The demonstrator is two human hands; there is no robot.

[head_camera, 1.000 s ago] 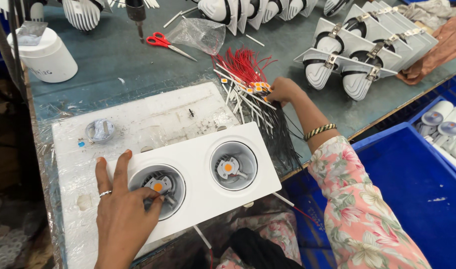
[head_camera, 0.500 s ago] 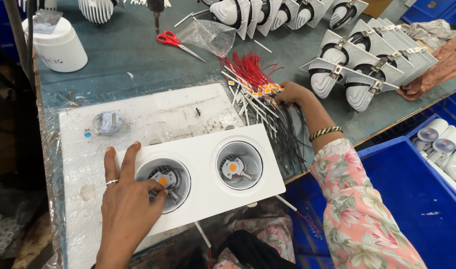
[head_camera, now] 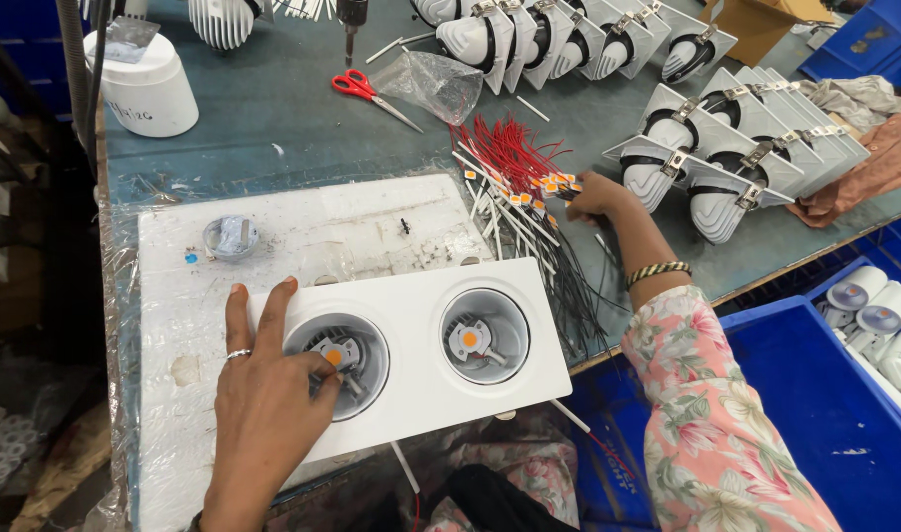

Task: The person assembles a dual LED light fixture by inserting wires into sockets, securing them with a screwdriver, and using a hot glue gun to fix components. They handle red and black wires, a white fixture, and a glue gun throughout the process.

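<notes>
A white rectangular double downlight frame (head_camera: pixel 411 350) lies on a plastic-covered white board (head_camera: pixel 303 232); each round well holds an orange-dotted light chip. My left hand (head_camera: pixel 263 394) rests flat on the frame's left end, thumb dipping into the left well (head_camera: pixel 337 365). My right hand (head_camera: pixel 596 197) is closed over a small wired chip at the edge of a pile of red and black wires with chips (head_camera: pixel 519 182), to the right of the board.
Red scissors (head_camera: pixel 372 94) and a clear plastic bag (head_camera: pixel 431 84) lie farther back. A white cup-shaped housing (head_camera: pixel 145 89) stands at the back left. Rows of white lamp fittings (head_camera: pixel 726 158) fill the back right. Blue bins (head_camera: pixel 825 394) with white parts sit below right.
My right hand has stayed at the wire pile, shifting slightly as it picks among the chips. The left hand has kept its hold on the frame; the view moved a little.
</notes>
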